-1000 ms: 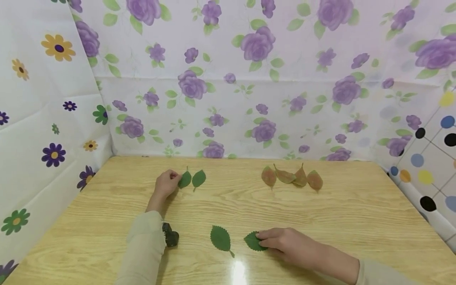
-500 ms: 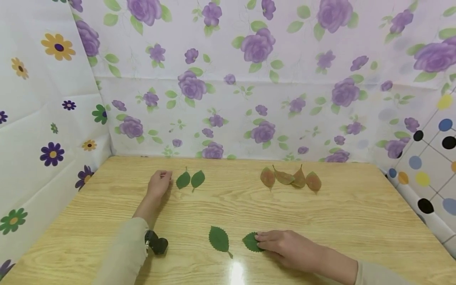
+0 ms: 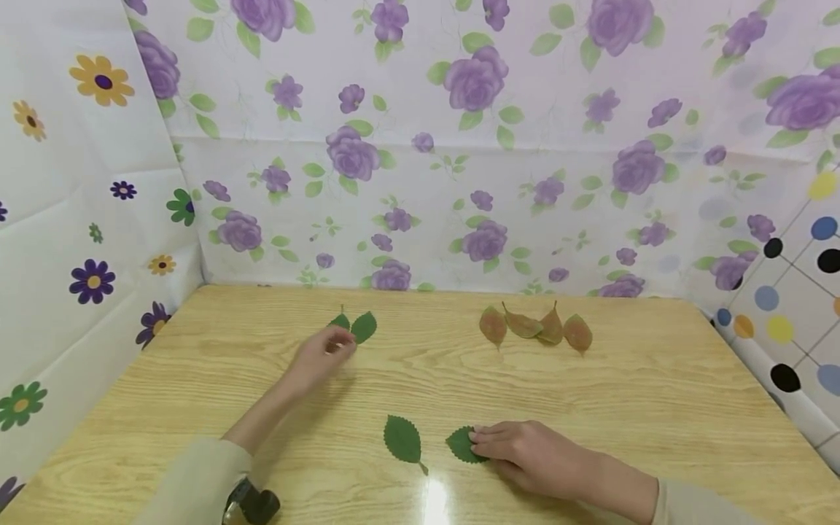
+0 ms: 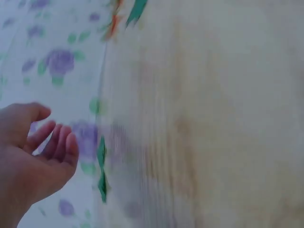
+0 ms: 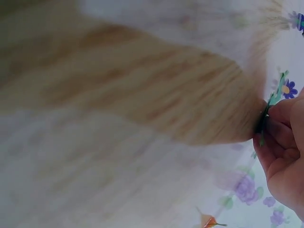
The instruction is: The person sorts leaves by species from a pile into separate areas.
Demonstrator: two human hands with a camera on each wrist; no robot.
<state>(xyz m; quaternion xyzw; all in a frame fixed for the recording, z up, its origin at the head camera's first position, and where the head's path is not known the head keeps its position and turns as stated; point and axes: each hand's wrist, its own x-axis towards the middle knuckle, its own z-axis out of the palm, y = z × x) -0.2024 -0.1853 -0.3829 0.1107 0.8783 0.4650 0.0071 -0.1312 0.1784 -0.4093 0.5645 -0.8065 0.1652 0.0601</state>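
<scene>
My left hand (image 3: pixel 321 357) hovers low over the far left of the table, fingers loosely bent and holding nothing. It partly covers one of two green leaves there; the other green leaf (image 3: pixel 364 327) shows beside its fingertips. In the left wrist view the same hand (image 4: pixel 42 152) appears with thumb and fingers apart. Near the table's front, my right hand (image 3: pixel 538 456) pinches the edge of a serrated green leaf (image 3: pixel 461 444). The right wrist view has that leaf (image 5: pixel 264 118) at the fingertips. A separate green leaf (image 3: pixel 402 439) lies to its left, stem toward me.
A row of several reddish-brown leaves (image 3: pixel 525 325) lies at the far right of the wooden table (image 3: pixel 420 379). Floral cloth (image 3: pixel 426 204) hangs behind the table's back edge. A black wrist device (image 3: pixel 252 503) sits at my left sleeve.
My left hand drew away leftward from the far green leaves, then came back right, in front of them. My right hand and its leaf have stayed in place.
</scene>
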